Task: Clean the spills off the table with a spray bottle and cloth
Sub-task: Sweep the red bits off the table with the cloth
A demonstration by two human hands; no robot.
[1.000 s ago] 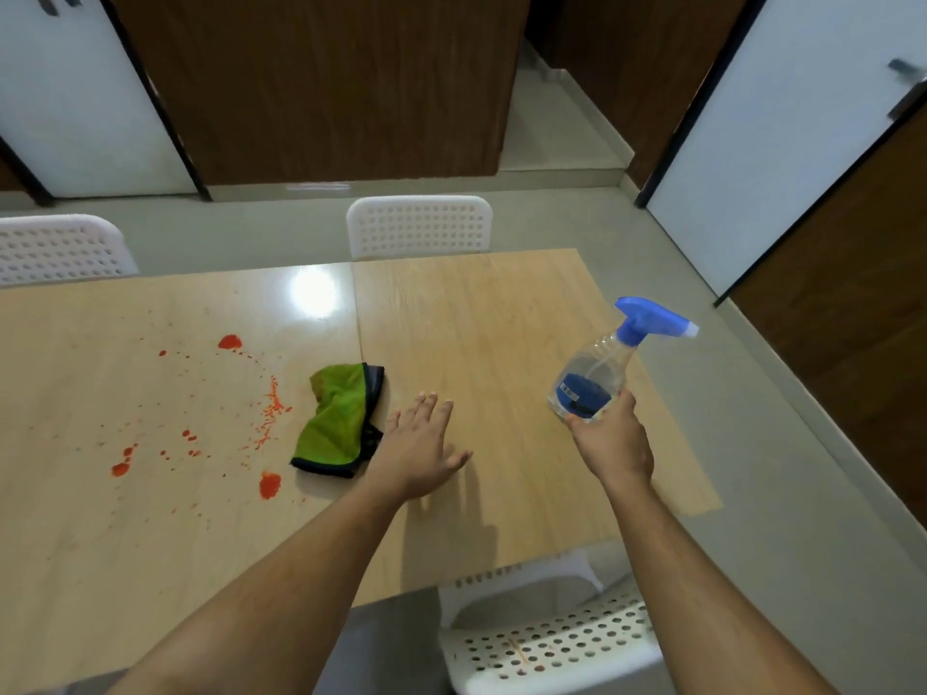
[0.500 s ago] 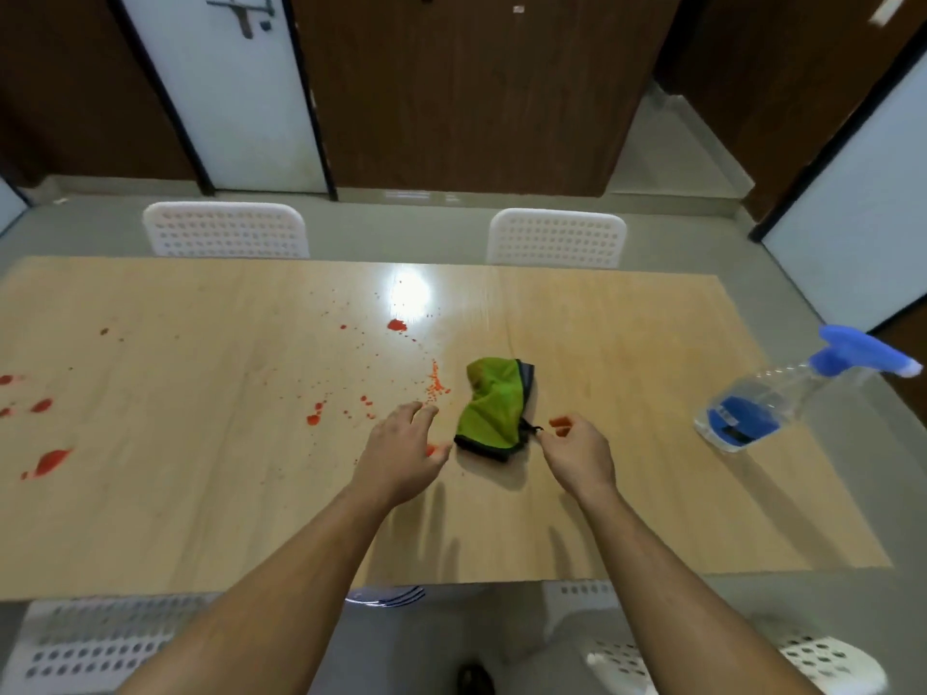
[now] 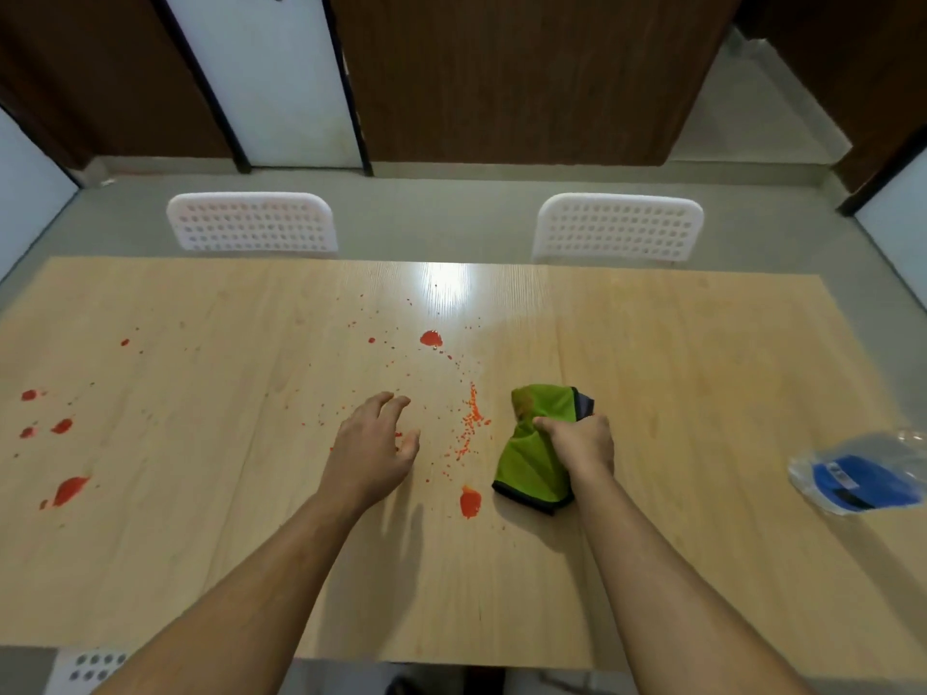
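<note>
Right hand (image 3: 582, 446) gripping green cloth (image 3: 534, 461), left hand (image 3: 373, 443) loose, empty — wipe slowly over red spills (image 3: 470, 501) on worktop (image 3: 677, 368).

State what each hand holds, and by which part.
Right hand grips the crumpled green cloth around its bunched middle. Left hand holds nothing.
</note>
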